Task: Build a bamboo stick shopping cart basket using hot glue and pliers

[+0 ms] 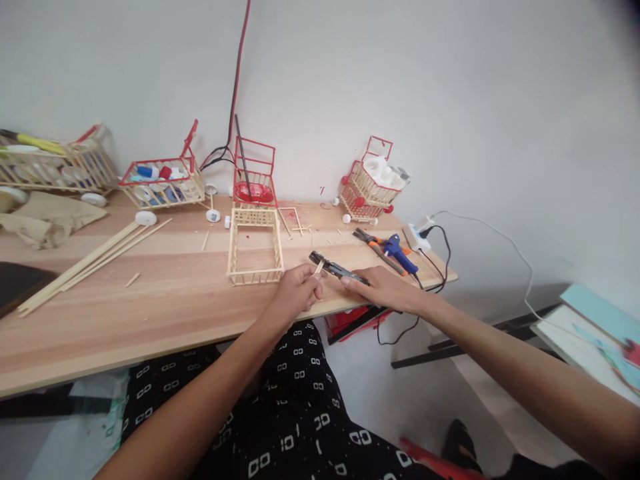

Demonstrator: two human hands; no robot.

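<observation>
My left hand point(300, 290) is closed around a short piece of wooden stick point(319, 269) near the table's front edge. In my right hand point(385, 288) is a dark pliers-like tool point(333, 267); its exact kind is hard to make out. The tool's head points left and meets the stick, though I cannot tell whether it grips it. Left of my hands, an open wooden stick frame point(257, 275) with short bars around its sides rests on the table.
Behind stand stick-built carts with red trim, including a filled cart point(375, 187) and another cart point(163, 183). Orange-handled pliers point(383, 253), a blue glue gun point(400, 253) and a power strip point(417, 238) lie right. Long sticks point(85, 270) lie left on the table point(175, 313).
</observation>
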